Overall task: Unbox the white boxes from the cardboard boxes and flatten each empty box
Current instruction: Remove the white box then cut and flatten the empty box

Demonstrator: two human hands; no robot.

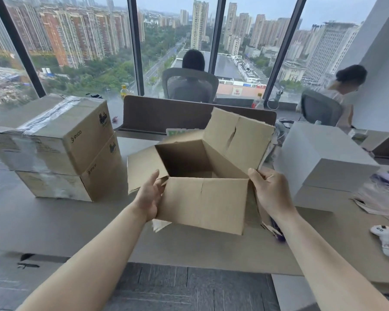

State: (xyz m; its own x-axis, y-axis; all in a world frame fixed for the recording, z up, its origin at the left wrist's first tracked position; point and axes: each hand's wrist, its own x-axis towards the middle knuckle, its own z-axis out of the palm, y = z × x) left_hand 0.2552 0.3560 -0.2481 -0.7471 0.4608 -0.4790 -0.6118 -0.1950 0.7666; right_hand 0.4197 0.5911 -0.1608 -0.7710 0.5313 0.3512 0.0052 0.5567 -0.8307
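An open, empty cardboard box (pixel 202 203) is held above the desk in the middle, its flaps spread and its inside bare. My left hand (pixel 149 196) grips its near left corner. My right hand (pixel 271 194) grips its near right corner with the thumb over the rim. Two taped cardboard boxes (pixel 61 149) marked PICO stand stacked at the left. Two white boxes (pixel 321 162) sit stacked at the right.
The grey desk (pixel 54 221) runs across the view, with a brown divider (pixel 166 115) at its back. A white controller (pixel 385 239) and loose wrapping (pixel 377 198) lie at the right. Two people sit in chairs beyond, facing the windows.
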